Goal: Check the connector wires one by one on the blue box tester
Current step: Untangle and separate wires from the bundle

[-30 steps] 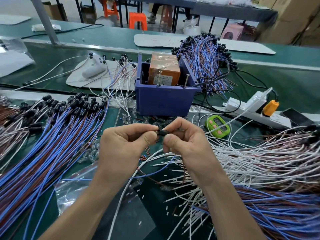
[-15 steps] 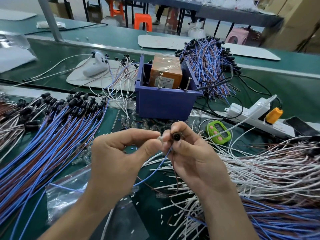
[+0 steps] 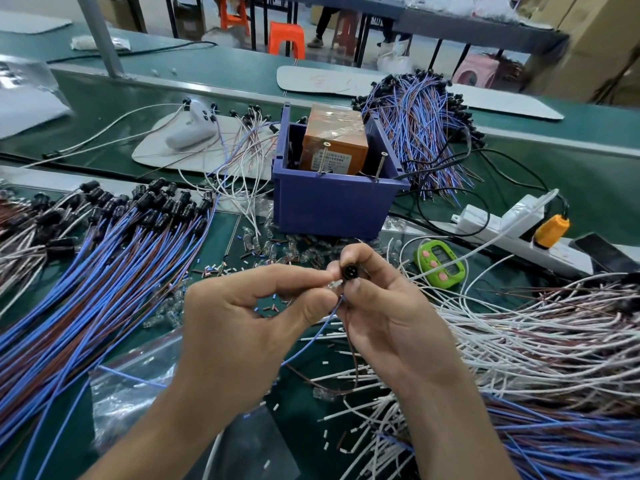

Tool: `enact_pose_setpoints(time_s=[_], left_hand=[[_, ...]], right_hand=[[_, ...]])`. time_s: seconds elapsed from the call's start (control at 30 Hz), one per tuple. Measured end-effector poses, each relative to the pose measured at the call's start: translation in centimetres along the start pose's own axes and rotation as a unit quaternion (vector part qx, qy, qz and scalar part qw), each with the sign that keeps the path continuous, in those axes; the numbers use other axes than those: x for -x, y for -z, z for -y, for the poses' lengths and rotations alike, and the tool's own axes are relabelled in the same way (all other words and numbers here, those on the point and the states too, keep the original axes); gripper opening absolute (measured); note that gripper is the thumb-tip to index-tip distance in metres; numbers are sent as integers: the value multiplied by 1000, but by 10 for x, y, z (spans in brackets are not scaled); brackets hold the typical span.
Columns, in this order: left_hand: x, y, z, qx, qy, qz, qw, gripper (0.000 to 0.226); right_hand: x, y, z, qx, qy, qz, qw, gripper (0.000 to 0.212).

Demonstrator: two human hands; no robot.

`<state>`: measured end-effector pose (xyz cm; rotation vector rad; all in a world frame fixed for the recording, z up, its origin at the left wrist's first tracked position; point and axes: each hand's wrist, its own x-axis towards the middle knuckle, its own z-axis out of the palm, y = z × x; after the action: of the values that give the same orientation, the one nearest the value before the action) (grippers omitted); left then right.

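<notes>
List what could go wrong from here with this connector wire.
1. The right hand only pinches the black connector at its fingertips; it may slip into the loose white wires and get mixed up.
2. Its blue wire hangs down to the cluttered mat; moving to the blue box tester could snag other leads.
3. The left hand seems to pinch a tiny clear piece that could easily drop.

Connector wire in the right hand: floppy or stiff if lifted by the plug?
Likely floppy: its blue and brown leads sag in a curve below the right hand. Probably light: a fingertip pinch holds the black connector. Being round, it may roll if set down.
</notes>
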<state>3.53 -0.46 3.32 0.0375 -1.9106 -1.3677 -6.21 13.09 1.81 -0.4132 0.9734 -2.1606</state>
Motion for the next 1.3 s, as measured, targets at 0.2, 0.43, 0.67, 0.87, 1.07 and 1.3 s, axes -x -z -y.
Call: enact_pose_setpoints(time_s=[0.2,0.43,0.67,0.87,1.07,1.3], left_hand=[[0,1,3,-13,6,-9,1000,28],[-1,2,8,-100,-108,10,989,15],[-2,4,13,-180,-130,20,975,12],[-1,6,11,-172,-100,35,979,14],[-1,5,13,-198,-90,23,976,15],[0,6,14,-143,5,19,989,21]], right_hand=[[0,-1,-1,43,10,-8,999,22],[-1,-3,-2,111,31,-35,993,27],[-1,-5,-2,157,65,-50,984,30],[0,-6,0,208,81,-67,973,30],[1,-7,0,300,112,-100,942,28],[4,-8,3,360,124,-98,919,29]])
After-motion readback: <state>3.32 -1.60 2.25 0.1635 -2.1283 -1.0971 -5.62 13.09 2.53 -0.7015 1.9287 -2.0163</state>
